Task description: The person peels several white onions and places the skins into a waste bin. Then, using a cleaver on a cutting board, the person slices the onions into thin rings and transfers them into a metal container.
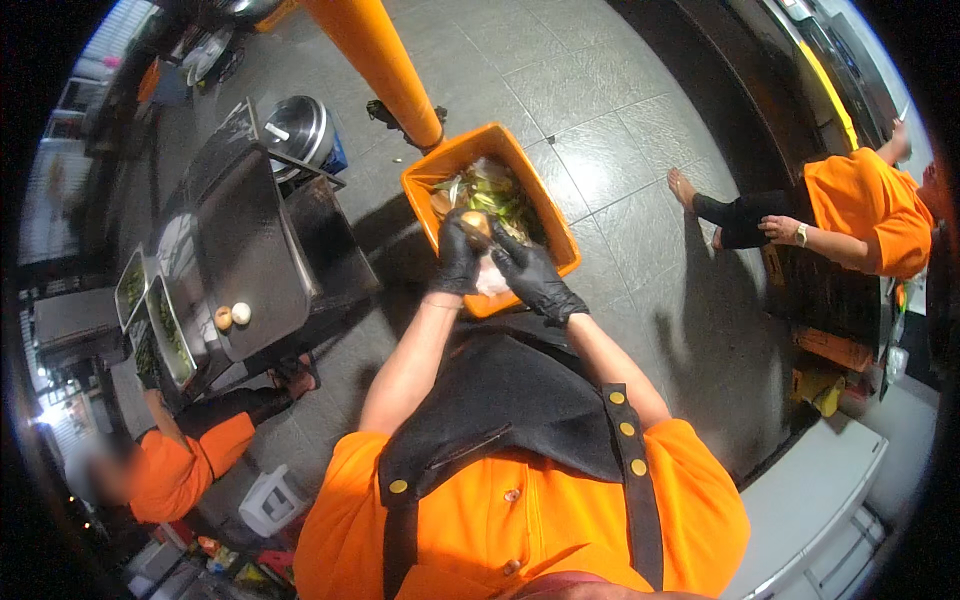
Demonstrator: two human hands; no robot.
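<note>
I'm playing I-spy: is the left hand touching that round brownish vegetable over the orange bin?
Touching. The head view shows the left hand in its black glove curled around the round brownish vegetable, with no gap showing between them.

Onion (476, 221) over scraps (508, 192) in bin (552, 222) — table (265, 272) to left.

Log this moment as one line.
Left hand: holding onion | right hand: close beside it, grip unclear | below: orange bin, vegetable scraps | table: white onion, brownish onion
</note>
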